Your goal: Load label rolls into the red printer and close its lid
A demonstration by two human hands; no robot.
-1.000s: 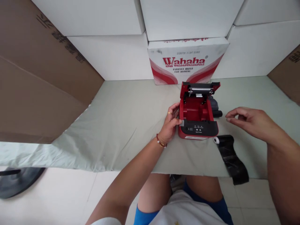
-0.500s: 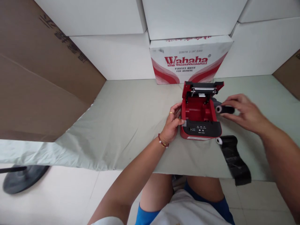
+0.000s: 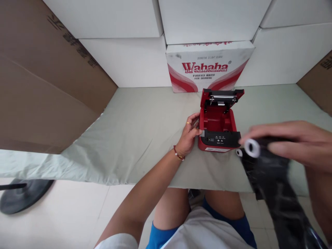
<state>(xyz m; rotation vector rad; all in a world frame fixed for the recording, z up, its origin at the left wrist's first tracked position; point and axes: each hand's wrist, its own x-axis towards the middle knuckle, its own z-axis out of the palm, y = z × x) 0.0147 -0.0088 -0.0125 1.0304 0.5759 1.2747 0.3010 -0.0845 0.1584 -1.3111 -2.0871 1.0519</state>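
A red and black printer (image 3: pixel 220 140) stands on the cloth with its lid (image 3: pixel 224 98) raised and its red inner bay showing. My left hand (image 3: pixel 188 136) grips its left side, with the thumb on the front left corner. Off the printer's right front, my right hand (image 3: pixel 298 141) is closed around a black ribbon roll (image 3: pixel 275 173) with a white core. A long loose strip hangs from this roll, blurred by motion. Another black ribbon roll (image 3: pixel 247 162) lies on the cloth behind it, partly covered by the held one.
A green cloth (image 3: pixel 135 131) covers the table. Behind the printer stands a Wahaha water box (image 3: pixel 207 67) against stacked white boxes (image 3: pixel 124 58). Large brown cartons stand on the left (image 3: pixel 52 86) and at the right edge. A round black base (image 3: pixel 26 195) rests on the floor at left.
My right hand has moved from beside the printer toward me and to the right, lifting a black ribbon roll whose strip now hangs loose. My left hand stays on the printer.
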